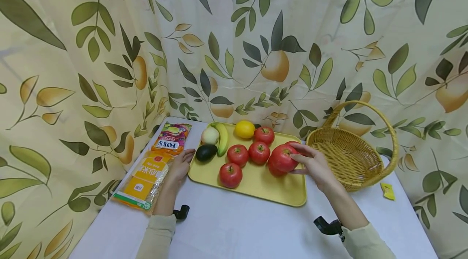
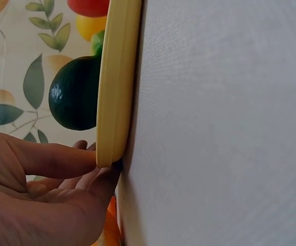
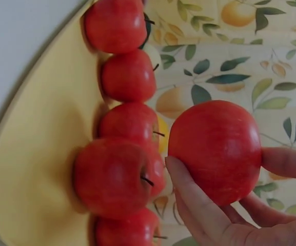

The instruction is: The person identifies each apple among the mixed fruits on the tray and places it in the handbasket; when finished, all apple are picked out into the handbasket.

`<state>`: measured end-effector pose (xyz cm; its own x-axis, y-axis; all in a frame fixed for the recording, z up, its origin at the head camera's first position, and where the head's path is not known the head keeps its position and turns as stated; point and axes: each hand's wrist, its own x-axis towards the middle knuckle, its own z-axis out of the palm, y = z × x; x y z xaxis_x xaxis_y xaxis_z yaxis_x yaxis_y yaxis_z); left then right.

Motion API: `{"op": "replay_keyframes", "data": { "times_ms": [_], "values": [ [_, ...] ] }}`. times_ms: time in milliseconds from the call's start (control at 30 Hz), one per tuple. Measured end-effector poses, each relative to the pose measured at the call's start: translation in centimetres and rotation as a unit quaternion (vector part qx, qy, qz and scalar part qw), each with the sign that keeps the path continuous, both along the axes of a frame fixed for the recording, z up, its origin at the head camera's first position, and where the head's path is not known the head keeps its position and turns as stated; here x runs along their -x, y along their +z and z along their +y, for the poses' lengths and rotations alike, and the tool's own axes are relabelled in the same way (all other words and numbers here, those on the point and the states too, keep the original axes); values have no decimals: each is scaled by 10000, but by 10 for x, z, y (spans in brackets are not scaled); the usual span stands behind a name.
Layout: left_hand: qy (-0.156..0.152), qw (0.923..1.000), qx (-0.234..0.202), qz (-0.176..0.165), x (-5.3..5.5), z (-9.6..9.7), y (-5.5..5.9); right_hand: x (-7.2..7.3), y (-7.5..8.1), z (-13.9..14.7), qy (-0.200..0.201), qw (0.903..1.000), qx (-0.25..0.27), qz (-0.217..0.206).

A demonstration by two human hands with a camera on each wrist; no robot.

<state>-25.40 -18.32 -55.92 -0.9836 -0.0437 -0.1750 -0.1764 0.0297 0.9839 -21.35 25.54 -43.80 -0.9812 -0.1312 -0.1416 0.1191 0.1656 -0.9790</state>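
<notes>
My right hand (image 1: 315,166) holds a red apple (image 3: 214,151) between thumb and fingers, lifted above the right part of the yellow tray (image 1: 256,192). Several other red apples (image 1: 237,155) sit on the tray; one lies partly hidden just below the held apple. At the tray's left edge, my left hand (image 1: 180,166) pinches the rim, thumb on the edge and fingers reaching beneath, as the left wrist view shows. Close to that hand lies a dark green avocado (image 1: 206,153). A banana (image 1: 221,139), a pale round fruit (image 1: 210,135) and a lemon (image 1: 244,129) are farther back.
A wicker basket (image 1: 351,157) with a tall handle stands right of the tray. Beside it is a small yellow packet (image 1: 387,191). On the left lie a FOX'S candy bag (image 1: 171,139) and a yellow-orange grain bag (image 1: 144,180). Patterned curtains (image 1: 256,48) border the white table (image 1: 226,226).
</notes>
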Motion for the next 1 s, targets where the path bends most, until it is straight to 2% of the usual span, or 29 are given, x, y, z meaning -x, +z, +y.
{"op": "replay_keyframes", "data": {
  "times_ms": [333, 533, 1000],
  "values": [
    [52, 9999, 115, -56, 0, 0, -2, 8, 13, 16, -12, 9999, -81, -100],
    [-5, 10000, 49, -10, 0, 0, -1, 13, 17, 26, -185, 9995, -176, -200],
    [71, 9997, 223, -91, 0, 1, -1, 24, 35, 53, -315, 9993, -1, -177]
  ]
}}
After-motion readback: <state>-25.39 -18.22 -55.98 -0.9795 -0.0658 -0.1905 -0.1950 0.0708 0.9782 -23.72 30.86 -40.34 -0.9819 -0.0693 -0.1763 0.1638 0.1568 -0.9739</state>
